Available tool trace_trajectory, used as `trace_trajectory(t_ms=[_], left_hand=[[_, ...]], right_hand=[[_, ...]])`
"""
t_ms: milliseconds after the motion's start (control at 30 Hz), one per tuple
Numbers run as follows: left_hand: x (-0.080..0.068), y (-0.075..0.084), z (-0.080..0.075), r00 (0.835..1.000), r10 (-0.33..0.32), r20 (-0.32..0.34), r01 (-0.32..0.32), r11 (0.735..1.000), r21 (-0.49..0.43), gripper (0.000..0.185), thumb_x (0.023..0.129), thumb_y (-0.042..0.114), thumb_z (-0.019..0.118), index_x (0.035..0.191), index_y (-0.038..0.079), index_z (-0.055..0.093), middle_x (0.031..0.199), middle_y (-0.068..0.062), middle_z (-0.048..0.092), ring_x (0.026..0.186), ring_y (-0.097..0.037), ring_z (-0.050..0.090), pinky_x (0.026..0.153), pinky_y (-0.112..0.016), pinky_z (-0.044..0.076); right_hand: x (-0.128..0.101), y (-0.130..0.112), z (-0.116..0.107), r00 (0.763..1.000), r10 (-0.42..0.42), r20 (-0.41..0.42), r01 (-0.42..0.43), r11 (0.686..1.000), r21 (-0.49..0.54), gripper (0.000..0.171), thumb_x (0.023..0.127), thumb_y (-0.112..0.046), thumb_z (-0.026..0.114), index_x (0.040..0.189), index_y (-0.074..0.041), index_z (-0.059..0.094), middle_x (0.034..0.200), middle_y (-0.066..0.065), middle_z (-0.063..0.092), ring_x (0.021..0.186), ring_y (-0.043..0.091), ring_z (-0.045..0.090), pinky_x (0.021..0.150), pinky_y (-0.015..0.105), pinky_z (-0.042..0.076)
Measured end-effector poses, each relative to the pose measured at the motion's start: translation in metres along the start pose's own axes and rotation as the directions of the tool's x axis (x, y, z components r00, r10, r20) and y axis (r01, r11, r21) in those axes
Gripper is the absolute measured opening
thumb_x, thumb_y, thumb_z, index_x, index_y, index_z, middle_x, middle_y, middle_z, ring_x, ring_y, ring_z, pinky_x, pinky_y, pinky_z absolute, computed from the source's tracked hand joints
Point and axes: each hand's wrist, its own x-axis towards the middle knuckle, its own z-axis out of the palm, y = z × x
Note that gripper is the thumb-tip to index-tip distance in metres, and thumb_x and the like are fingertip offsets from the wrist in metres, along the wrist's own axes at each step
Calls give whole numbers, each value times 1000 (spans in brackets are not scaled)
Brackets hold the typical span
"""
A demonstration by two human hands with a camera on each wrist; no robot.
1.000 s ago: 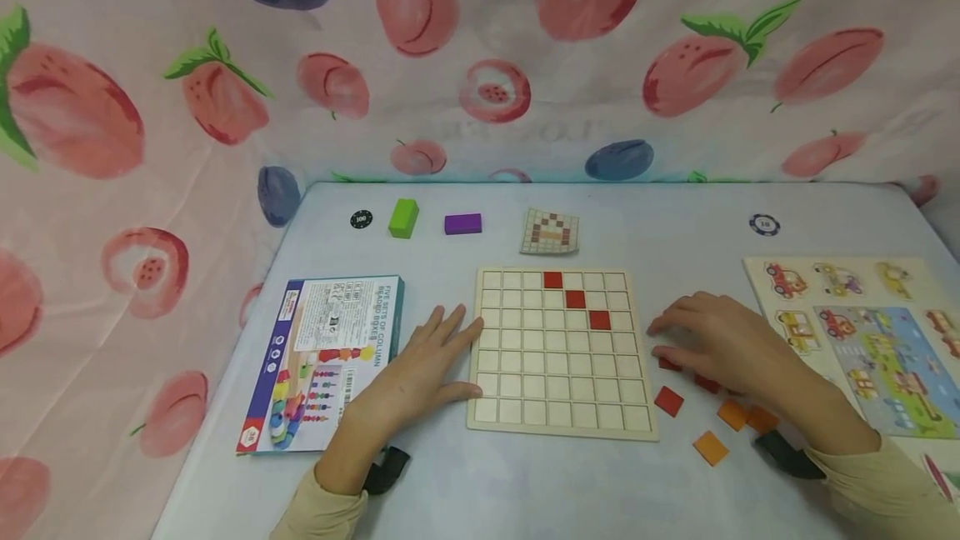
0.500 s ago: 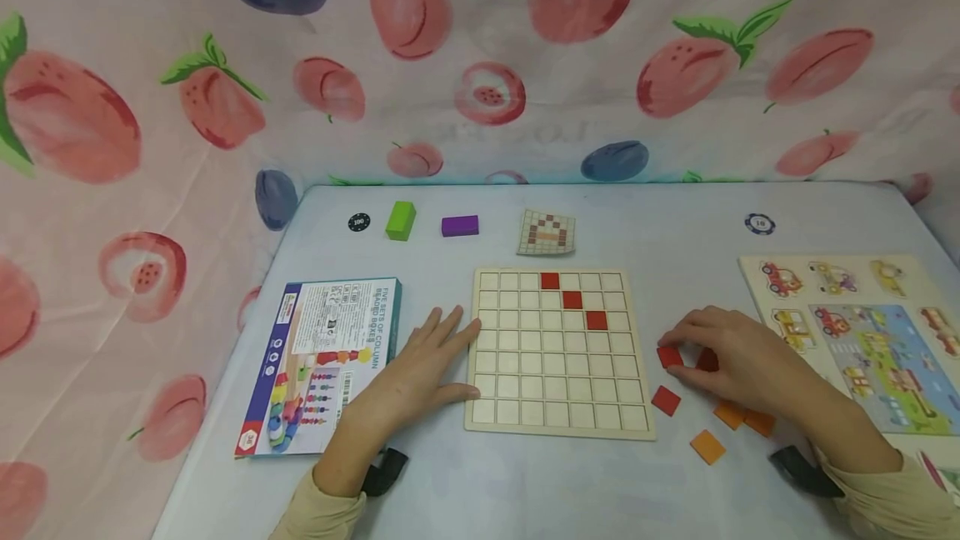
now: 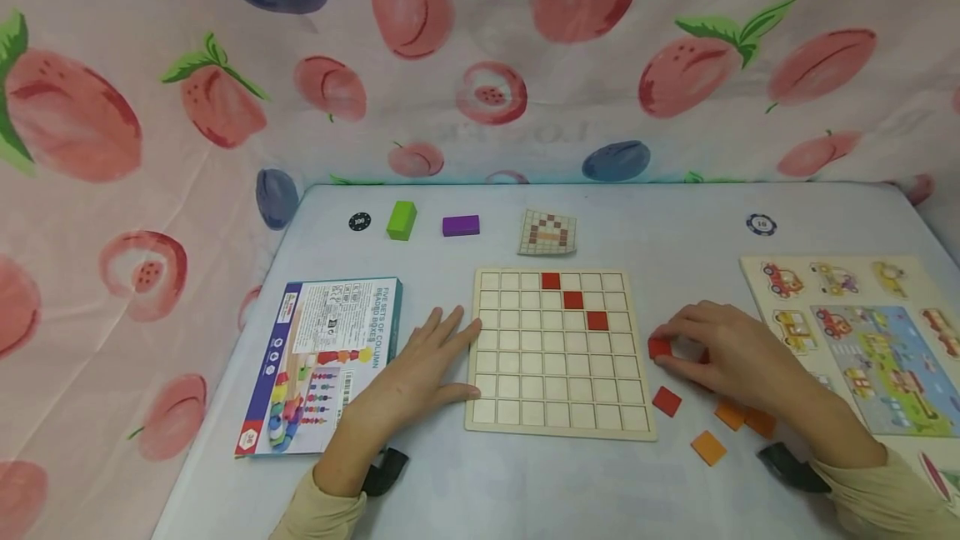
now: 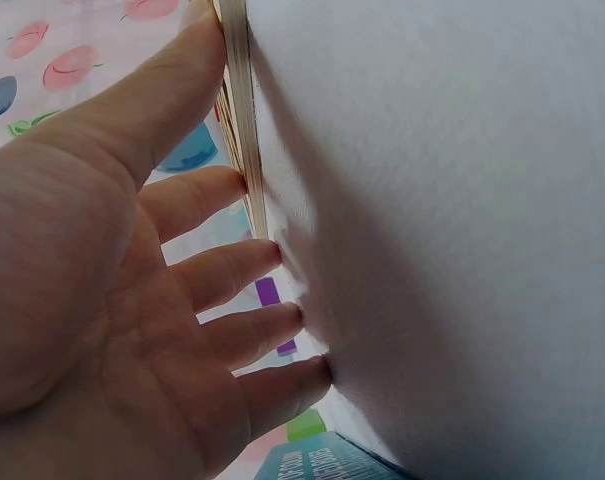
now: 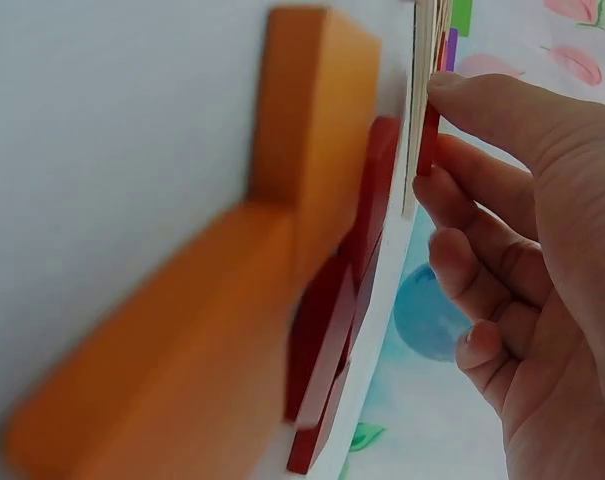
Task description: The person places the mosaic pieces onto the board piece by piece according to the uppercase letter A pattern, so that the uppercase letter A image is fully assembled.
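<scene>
Place: a tabletop play corner set up for recording, more home-like than workshop.
Backdrop: a fruit-print cloth (image 3: 480,57) hung behind and beside the table.
Surface: a pale blue table (image 3: 660,215).
Contents: a wooden grid board (image 3: 555,382), a vehicle puzzle (image 3: 862,332), a toy box (image 3: 322,357), poker chips (image 3: 360,221).

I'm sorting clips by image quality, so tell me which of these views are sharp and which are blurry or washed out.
Head view: evenly lit, sharp on the grid board, edges bowed. Left wrist view: left hand fills the frame, table pale and featureless. Right wrist view: orange tiles blurred from closeness; right hand clearer.
</scene>
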Motion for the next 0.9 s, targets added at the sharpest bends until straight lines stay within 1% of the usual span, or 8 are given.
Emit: trace_trajectory(t_ms=[133, 233, 400, 567, 733, 900], left_hand=[[1, 0, 0, 1000, 1, 4, -1, 1000, 5, 89, 93, 39, 82, 167, 17, 37, 180, -11, 20, 169, -40, 8, 136, -61, 18], [1, -1, 0, 1000, 7, -2, -7, 1000, 4, 89, 93, 39, 82, 167, 17, 38, 180, -12, 21, 169, -41, 9, 136, -62, 18], [1, -1, 1, 1000, 14, -10, -14, 1000, -1, 89, 93, 38, 83, 167, 17, 38, 180, -12, 21, 169, -41, 9, 135, -63, 19], [1, -2, 1, 1000, 15, -13, -15, 1000, 3, 89, 92, 40, 83, 167, 18, 39, 179, -12, 22, 169, -41, 10, 135, -62, 19], [2, -1, 1, 1000, 19, -16, -19, 1000, 19, 90, 92, 41, 84, 167, 18, 39, 179, -12, 22, 168, -41, 11, 135, -63, 21], [1, -2, 0, 1000, 16, -10, -16, 999, 35, 90, 92, 43, 83, 167, 18, 38, 179, -12, 22, 169, -41, 11, 135, -63, 21]], right_hand=[[6, -7, 2, 998, -37, -43, 38, 999, 9, 27, 81, -33, 93, 105, -26, 84, 96, -13, 74, 86, 5, 58, 76, 32, 58], [13, -15, 4, 997, -60, -55, 61, 998, 23, 28, 81, -34, 93, 106, -25, 83, 97, -13, 75, 88, 6, 60, 77, 33, 59], [27, -29, 9, 995, -91, -38, 92, 995, 40, 28, 83, -37, 92, 106, -24, 83, 99, -12, 75, 92, 8, 64, 81, 36, 60], [38, -39, 12, 990, -140, -18, 141, 989, 39, 27, 84, -34, 92, 105, -21, 83, 100, -8, 76, 94, 12, 67, 84, 39, 61], [43, -45, 15, 987, -157, -19, 157, 987, 31, 24, 83, -31, 93, 103, -21, 82, 100, -8, 77, 91, 12, 67, 83, 38, 61], [46, -49, 17, 987, -156, -29, 156, 988, 15, 19, 82, -28, 93, 97, -22, 83, 97, -7, 76, 88, 13, 66, 80, 38, 61]])
